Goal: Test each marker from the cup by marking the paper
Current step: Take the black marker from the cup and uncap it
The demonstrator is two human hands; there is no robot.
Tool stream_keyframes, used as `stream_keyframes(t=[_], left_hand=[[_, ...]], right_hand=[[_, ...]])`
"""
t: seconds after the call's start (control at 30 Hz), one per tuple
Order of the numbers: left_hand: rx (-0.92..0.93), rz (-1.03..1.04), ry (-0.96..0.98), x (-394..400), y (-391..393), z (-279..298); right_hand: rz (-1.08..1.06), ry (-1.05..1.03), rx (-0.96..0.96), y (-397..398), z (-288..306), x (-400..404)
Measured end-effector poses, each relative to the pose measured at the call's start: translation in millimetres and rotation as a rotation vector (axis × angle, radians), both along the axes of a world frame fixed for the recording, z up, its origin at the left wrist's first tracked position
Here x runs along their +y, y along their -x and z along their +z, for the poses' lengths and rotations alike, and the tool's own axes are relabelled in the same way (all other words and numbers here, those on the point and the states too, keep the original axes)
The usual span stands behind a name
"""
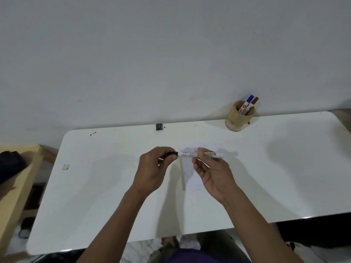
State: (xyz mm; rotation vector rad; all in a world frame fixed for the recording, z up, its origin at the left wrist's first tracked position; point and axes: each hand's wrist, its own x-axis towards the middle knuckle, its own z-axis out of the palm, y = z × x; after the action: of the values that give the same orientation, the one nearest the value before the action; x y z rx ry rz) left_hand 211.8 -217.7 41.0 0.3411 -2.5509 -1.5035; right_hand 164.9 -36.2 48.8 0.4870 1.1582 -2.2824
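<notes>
The left hand (152,168) pinches the black cap (172,153) of a white marker (197,154), its grip closed around the cap with fingertips curled in. The right hand (212,173) pinches the barrel of the same marker between thumb and fingers, its other fingers loosely bent below. The marker lies level between the 2 hands, held up off the desk (95,186), cap end to the left. Whether the cap is fully seated or partly pulled off cannot be told.

The paper (190,168) lies flat on the desk directly under the hands, partly hidden by them; any marks on it are too faint to make out.

The cup (239,118) stands at the far edge of the desk, well apart from the hands, to the right. In it stand 2 markers, 1 with a blue cap (250,97) and 1 with a red cap (255,100), both leaning right.
</notes>
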Motion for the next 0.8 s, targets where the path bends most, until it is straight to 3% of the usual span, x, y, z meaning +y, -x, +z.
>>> stream_keyframes(t=[0.27, 0.43, 0.57, 0.8], left_hand=[[-0.086, -0.015, -0.043, 5.2, 6.2, 0.3], [-0.204, 0.001, -0.102, 10.2, 16.8, -1.3], [-0.275, 0.098, -0.133, 6.1, 25.1, -6.2], [-0.299, 0.227, 0.233, -11.4, 48.8, -35.1]], right_hand=[[0.168, -0.197, 0.206, 16.4, -9.4, -0.5], [0.251, -0.222, 0.288, 35.9, -15.3, 9.1], [0.191, -0.181, 0.269, 63.5, -17.4, 25.3], [0.181, -0.298, 0.309, 98.3, -24.5, 58.7]])
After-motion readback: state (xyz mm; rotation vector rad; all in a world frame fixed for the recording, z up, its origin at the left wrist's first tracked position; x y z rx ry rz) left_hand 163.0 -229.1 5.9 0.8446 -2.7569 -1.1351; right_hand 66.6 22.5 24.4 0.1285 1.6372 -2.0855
